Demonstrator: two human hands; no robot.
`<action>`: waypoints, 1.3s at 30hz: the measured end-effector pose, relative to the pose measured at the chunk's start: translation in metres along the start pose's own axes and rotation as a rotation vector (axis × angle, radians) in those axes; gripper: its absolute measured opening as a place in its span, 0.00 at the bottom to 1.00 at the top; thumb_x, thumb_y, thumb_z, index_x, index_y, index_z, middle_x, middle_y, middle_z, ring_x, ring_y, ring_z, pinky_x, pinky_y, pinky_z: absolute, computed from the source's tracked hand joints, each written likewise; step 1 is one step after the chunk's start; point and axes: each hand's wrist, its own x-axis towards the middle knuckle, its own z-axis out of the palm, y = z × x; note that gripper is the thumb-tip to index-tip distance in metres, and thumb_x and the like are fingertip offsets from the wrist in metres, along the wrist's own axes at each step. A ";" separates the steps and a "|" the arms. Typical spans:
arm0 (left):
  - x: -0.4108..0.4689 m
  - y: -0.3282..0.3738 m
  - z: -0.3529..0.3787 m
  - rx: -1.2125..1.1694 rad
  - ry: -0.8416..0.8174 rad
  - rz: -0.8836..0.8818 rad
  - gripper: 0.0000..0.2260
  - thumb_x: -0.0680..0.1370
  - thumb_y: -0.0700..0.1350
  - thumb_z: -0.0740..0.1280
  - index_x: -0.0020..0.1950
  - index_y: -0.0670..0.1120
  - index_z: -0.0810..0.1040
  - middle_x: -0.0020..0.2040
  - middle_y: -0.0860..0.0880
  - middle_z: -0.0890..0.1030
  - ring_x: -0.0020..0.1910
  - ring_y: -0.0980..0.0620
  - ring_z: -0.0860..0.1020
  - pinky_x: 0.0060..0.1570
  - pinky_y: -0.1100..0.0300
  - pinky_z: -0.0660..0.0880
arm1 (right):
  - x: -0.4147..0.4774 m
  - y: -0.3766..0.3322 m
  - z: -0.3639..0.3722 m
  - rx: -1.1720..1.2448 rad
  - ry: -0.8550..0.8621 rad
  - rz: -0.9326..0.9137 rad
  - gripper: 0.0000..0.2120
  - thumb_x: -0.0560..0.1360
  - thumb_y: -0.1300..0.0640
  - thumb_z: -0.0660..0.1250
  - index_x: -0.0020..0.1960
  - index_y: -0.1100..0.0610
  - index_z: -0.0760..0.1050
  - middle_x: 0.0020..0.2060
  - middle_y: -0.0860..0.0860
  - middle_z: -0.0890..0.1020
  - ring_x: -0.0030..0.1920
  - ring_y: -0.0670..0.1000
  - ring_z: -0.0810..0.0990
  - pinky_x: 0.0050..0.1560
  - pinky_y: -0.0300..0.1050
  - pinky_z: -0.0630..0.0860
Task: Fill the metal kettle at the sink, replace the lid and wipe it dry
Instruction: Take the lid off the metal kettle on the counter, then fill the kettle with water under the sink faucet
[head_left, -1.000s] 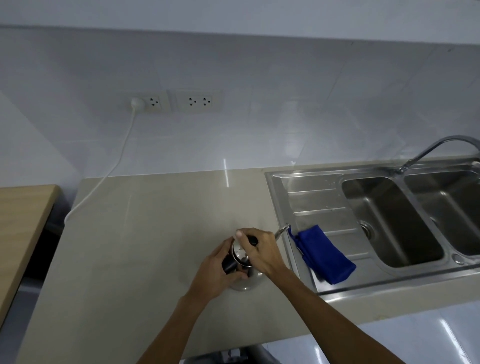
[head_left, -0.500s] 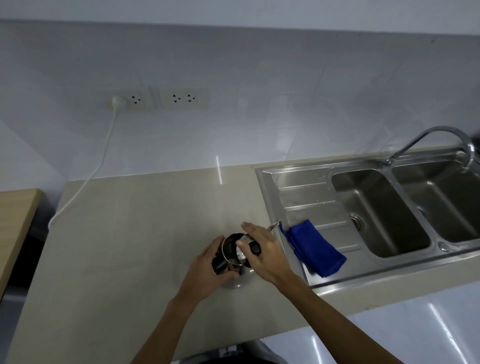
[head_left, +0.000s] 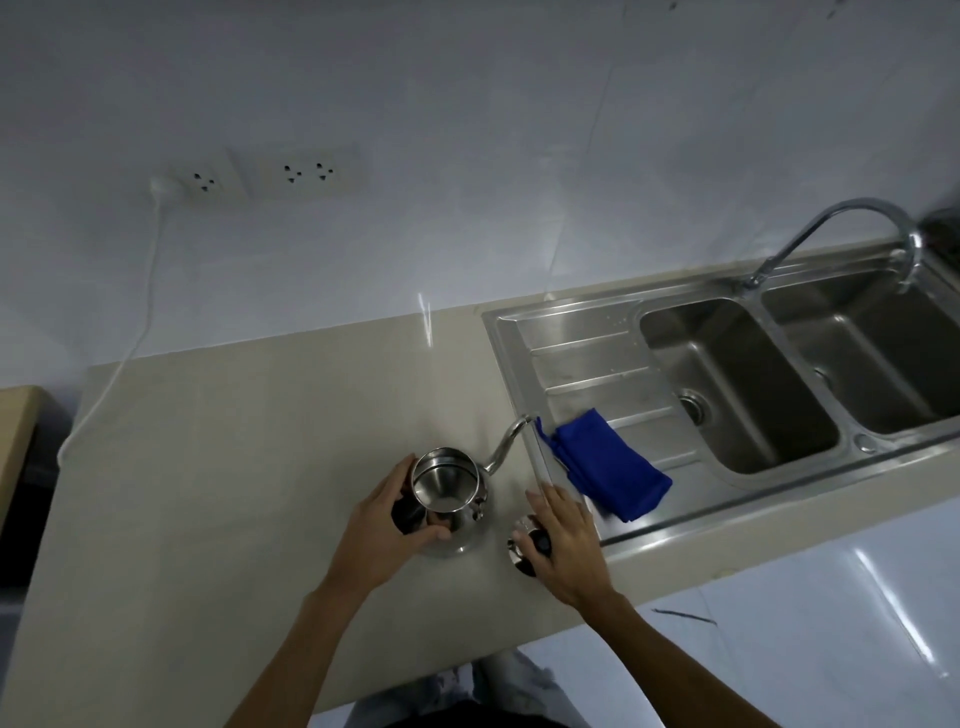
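A small metal kettle (head_left: 451, 488) with a thin curved spout stands open on the beige counter (head_left: 234, 467), empty inside. My left hand (head_left: 387, 525) grips its black handle from the left. The kettle's lid (head_left: 524, 545), metal with a black knob, rests on the counter just right of the kettle, under my right hand (head_left: 563, 540), whose fingers are on it. A folded blue cloth (head_left: 608, 470) lies on the sink's drainboard, right of the spout.
A steel double sink (head_left: 571, 353) with a curved faucet (head_left: 852, 234) fills the right side. Wall sockets (head_left: 270, 176) and a white cord (head_left: 140, 312) are at the back left. A wooden surface (head_left: 15, 431) borders the counter's left end.
My right hand lifted the lid off the kettle and carried it down to the counter on the kettle's right. The left hand stayed on the handle. The view shifted toward the sink.
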 end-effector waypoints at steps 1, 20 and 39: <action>0.000 0.000 0.000 0.002 -0.002 0.000 0.47 0.59 0.58 0.81 0.75 0.58 0.65 0.66 0.61 0.76 0.63 0.73 0.72 0.62 0.73 0.68 | -0.002 0.004 0.006 -0.029 -0.032 0.001 0.32 0.79 0.31 0.49 0.75 0.48 0.63 0.77 0.53 0.63 0.77 0.54 0.58 0.76 0.58 0.58; -0.004 0.005 0.000 0.026 -0.003 -0.007 0.47 0.61 0.63 0.78 0.77 0.58 0.62 0.68 0.66 0.73 0.67 0.70 0.70 0.64 0.67 0.68 | -0.003 0.011 0.034 -0.108 -0.261 -0.008 0.36 0.76 0.28 0.53 0.76 0.48 0.63 0.77 0.52 0.59 0.79 0.54 0.52 0.78 0.52 0.40; -0.030 0.007 -0.006 -0.096 0.125 0.017 0.30 0.71 0.40 0.77 0.61 0.71 0.74 0.58 0.65 0.81 0.59 0.64 0.79 0.60 0.67 0.74 | 0.049 -0.100 -0.064 0.427 -0.237 -0.095 0.58 0.63 0.33 0.76 0.80 0.50 0.46 0.77 0.40 0.53 0.75 0.41 0.54 0.71 0.37 0.55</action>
